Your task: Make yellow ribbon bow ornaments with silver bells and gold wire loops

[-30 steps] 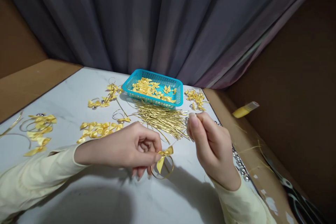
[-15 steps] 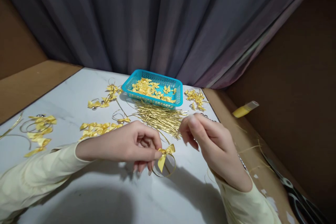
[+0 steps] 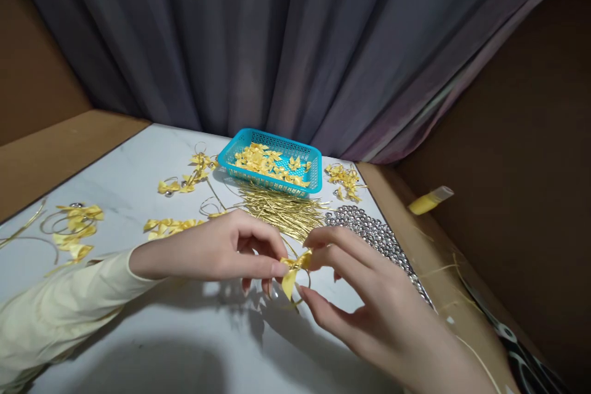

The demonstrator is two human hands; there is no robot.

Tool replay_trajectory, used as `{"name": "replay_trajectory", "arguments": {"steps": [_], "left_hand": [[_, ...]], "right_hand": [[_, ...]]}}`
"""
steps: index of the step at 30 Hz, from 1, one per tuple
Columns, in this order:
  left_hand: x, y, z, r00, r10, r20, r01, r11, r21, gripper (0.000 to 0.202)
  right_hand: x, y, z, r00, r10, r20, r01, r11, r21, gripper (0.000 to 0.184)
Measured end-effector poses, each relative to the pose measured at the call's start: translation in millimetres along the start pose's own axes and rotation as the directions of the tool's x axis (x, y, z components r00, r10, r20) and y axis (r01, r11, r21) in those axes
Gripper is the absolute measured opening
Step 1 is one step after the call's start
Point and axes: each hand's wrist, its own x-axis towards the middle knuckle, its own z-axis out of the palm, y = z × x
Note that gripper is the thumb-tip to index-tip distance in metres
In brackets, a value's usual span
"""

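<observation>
My left hand [image 3: 221, 252] pinches a yellow ribbon bow [image 3: 290, 280] between thumb and forefinger, just above the table. A thin gold wire loop [image 3: 309, 283] hangs at the bow, partly hidden by fingers. From the right, my right hand [image 3: 364, 295] reaches in with thumb and fingers apart. Its fingertips are at the bow's right loop, and its thumb is beside the wire loop; whether it grips either is unclear. Behind both hands lies a pile of gold wire ties [image 3: 281, 209]. Many silver beads [image 3: 369, 234] spread beyond my right hand.
A blue mesh basket [image 3: 224, 157] holds more yellow bows. Groups of bows with wire loops lie at left [image 3: 76, 228], back left [image 3: 196, 169] and back right [image 3: 344, 178]. Scissors [image 3: 512, 338] and a yellow tube [image 3: 429, 200] are on the right. A curtain [image 3: 240, 43] hangs behind.
My right hand has moved left and down to the bow, its curled fingers spreading apart. The silver beads it covered now show. My left hand stays on the bow.
</observation>
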Motion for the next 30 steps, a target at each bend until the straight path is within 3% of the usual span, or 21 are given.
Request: {"name": "replay_trajectory", "arguments": {"steps": [7,14,18,23,30], "left_hand": [[-1,1,-3.0,1.000,0.002,0.030,-0.006,0.991,0.133,0.020],[0,2,-5.3,0.980,0.195,0.044,-0.191,0.846,0.498,0.022],[1,1,-6.1,0.973,0.214,0.087,-0.228,0.828,0.512,0.020],[2,-2,-6.4,0.982,0.172,0.081,-0.190,0.866,0.462,0.020],[1,-1,-9.1,0.980,0.178,0.085,-0.197,0.857,0.477,0.021]], "right_hand": [[0,1,8,0.993,0.081,0.082,-0.089,0.991,0.103,0.013],[3,7,5,0.970,0.180,0.166,-0.212,0.956,0.202,0.014],[8,10,2,0.964,0.190,0.184,-0.234,0.938,0.255,0.013],[12,15,2,0.962,0.153,0.228,-0.233,0.894,0.383,0.009],[12,15,1,0.945,0.209,0.253,-0.297,0.872,0.390,0.011]]}}
